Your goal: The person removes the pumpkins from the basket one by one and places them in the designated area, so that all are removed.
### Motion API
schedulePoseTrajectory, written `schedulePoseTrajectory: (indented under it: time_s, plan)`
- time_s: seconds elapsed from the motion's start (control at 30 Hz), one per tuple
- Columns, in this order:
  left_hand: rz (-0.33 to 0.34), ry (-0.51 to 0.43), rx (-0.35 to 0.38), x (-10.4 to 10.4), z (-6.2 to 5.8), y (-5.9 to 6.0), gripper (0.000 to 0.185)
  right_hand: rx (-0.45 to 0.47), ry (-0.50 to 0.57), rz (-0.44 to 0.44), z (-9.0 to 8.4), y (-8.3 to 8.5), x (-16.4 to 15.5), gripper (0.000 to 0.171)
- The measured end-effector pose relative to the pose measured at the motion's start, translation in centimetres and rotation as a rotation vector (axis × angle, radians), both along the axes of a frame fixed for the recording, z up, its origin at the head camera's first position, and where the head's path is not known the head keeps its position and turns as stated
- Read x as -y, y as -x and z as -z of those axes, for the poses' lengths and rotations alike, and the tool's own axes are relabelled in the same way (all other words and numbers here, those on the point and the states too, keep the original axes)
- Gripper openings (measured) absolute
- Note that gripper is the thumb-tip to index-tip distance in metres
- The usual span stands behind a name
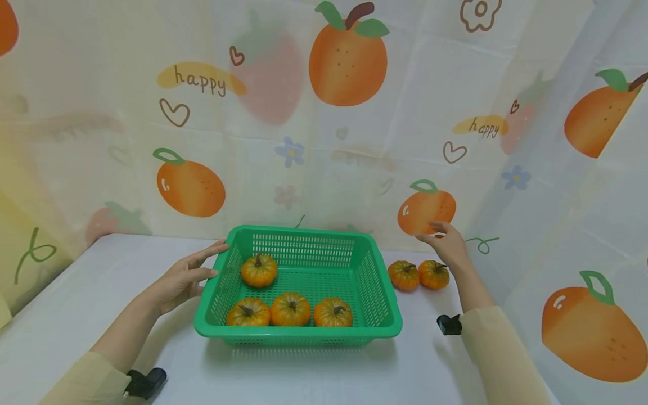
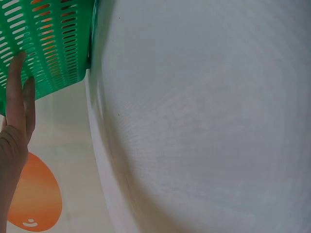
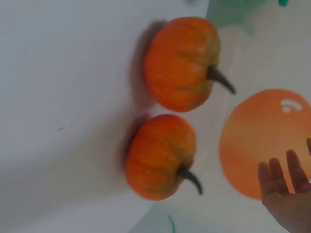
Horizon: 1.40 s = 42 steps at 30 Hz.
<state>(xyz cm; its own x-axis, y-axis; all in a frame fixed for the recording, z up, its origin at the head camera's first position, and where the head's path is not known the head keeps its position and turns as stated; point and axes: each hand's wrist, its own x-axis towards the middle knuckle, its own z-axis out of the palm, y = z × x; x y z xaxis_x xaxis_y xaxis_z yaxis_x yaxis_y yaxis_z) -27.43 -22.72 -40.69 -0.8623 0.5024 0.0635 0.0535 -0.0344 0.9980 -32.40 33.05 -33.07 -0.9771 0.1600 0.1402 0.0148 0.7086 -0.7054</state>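
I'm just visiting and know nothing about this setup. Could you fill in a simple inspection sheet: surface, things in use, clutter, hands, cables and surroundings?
Surface: white tabletop; tiny dark specks show in the wrist views.
Job's things: green basket with four pumpkins inside; two more pumpkins side by side on the table, just right of it.
Clutter: nothing seen.
Grippers: bare hands. Left hand touches the basket's left side; right hand hovers near the outside pair, holding nothing. A black device sits at each wrist.
Cables: nothing seen.
Surroundings: hanging sheet printed with oranges, hearts, flowers and "happy".
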Motion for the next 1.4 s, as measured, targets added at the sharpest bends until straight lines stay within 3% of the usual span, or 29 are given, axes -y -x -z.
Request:
schedulePoseTrajectory:
  time_s: [0.2, 0.57, 0.87, 1.4]
  plan:
    - [0.006, -0.008, 0.000, 0.0, 0.1, 0.1, 0.062, -0.071, 0.029, -0.052, -1.7, 0.5, 1.8, 0.080]
    - [0.001, -0.004, -0.003, 0.1, 0.1, 0.2, 0.061, -0.130, 0.083, -0.139, -4.2, 1.1, 5.5, 0.060]
    - [0.003, 0.001, 0.000, 0.1, 0.1, 0.1, 0.061, -0.149, 0.083, -0.224, -5.5, 1.8, 9.3, 0.062]
    - [-0.006, 0.011, 0.002, 0.1, -0.1, 0.0, 0.062, -0.128, 0.009, -0.468, -3.9, 2.8, 17.5, 0.046]
